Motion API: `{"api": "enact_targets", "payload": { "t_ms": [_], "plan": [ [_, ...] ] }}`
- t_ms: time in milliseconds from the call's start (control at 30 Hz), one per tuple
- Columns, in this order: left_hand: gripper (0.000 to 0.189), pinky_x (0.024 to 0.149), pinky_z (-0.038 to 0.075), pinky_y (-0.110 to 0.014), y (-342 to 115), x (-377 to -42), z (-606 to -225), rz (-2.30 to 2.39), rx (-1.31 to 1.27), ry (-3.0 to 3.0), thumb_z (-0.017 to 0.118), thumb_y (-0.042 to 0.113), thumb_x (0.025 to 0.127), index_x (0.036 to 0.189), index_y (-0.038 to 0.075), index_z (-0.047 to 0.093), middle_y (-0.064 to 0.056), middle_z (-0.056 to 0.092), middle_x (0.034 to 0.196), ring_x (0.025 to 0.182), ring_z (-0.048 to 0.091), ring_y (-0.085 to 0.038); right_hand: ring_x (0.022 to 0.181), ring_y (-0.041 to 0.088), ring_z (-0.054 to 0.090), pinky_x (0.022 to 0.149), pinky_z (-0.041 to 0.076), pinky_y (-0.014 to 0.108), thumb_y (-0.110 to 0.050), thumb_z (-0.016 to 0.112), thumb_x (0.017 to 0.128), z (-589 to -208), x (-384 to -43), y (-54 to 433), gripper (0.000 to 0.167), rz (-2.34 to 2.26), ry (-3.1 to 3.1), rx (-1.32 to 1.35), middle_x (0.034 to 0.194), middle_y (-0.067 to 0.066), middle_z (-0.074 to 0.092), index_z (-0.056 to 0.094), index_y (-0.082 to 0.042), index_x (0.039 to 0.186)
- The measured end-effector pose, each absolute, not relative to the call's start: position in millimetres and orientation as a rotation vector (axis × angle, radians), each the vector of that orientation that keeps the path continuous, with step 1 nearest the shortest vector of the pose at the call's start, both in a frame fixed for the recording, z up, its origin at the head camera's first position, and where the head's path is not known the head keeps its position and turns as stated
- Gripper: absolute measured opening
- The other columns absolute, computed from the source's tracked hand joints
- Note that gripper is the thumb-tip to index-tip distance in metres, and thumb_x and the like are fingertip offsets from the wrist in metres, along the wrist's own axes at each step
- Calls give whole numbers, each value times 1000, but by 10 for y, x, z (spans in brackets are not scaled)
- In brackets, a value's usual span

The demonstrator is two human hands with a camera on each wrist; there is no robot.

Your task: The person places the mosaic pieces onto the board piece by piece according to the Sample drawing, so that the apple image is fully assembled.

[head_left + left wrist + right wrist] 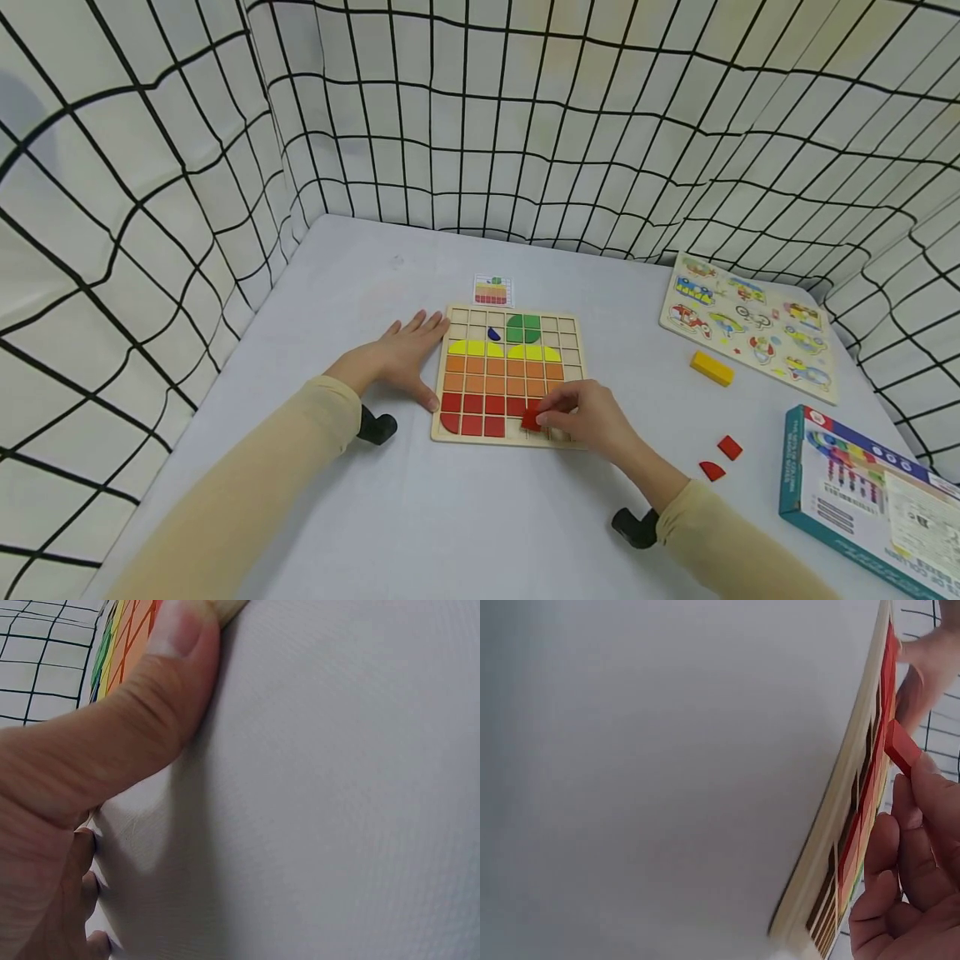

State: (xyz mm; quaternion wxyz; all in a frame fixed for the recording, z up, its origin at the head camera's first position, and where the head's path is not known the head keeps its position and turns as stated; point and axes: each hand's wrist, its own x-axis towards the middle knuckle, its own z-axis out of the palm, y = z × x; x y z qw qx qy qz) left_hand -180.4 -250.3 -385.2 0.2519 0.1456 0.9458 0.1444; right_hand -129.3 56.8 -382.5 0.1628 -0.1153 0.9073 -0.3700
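A wooden grid board (572, 340) lies on the white table. Its cells hold green pieces (523, 328), a small dark blue piece (493, 334), and rows of yellow (476, 348), orange (495, 385) and red pieces (472, 404). With fingers spread, my left hand (401, 357) rests flat at the board's left side, thumb against its edge near the lower corner. Thumb and fingertips of my right hand (588, 414) pinch a red square tile (902, 746) over the bottom row, right of the red pieces there. The cells under this hand are partly hidden.
A small pattern card (492, 291) lies behind the board. To the right are a loose red square (730, 447), a red quarter-round piece (712, 471), a yellow block (712, 368), a vehicle puzzle board (806, 340) and a cardboard box (847, 475). Black netting surrounds the table.
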Motion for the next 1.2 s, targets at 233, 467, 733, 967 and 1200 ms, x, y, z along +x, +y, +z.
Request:
{"api": "enact_targets", "payload": {
  "t_ms": [233,467,733,967,1200],
  "plan": [
    [138,127,-2,-62,-2506,-1805,-3849,400,400,2575,90,58,68,165,8,5,-15,-2,173,160,-10,-38,72,10,61,66,52,20,-10,82,86,-3886,-1241,400,4,-1051,2592,-385,81,-1,74,79,-8,88],
    [137,128,-2,-62,-2502,-1798,-3839,392,411,2578,89,57,70,165,8,5,-15,-2,173,160,-9,-38,74,10,57,65,50,21,-12,83,85,-3924,-1223,332,4,-974,2668,-374,78,-5,72,80,-12,84],
    [136,128,-1,-62,-2510,-1796,-3828,391,409,2586,89,56,70,165,6,6,-17,0,173,160,-8,-39,68,11,52,58,43,21,-13,82,87,-3932,-1223,283,6,-916,2687,-397,70,-5,66,79,-12,82],
    [137,128,-1,-62,-2520,-1789,-3830,407,403,2579,90,56,69,165,6,6,-17,-1,173,160,-9,-39,69,12,53,59,45,21,-14,82,86,-3928,-1215,268,8,-888,2712,-411,71,-6,66,77,-14,81],
    [137,128,-1,-62,-2526,-1794,-3866,397,417,2577,89,57,69,165,7,5,-16,-2,173,160,-10,-38,76,14,53,64,45,24,-14,81,88,-3876,-1229,433,5,-902,2751,-336,80,-4,68,76,-14,87]
  ]
}}
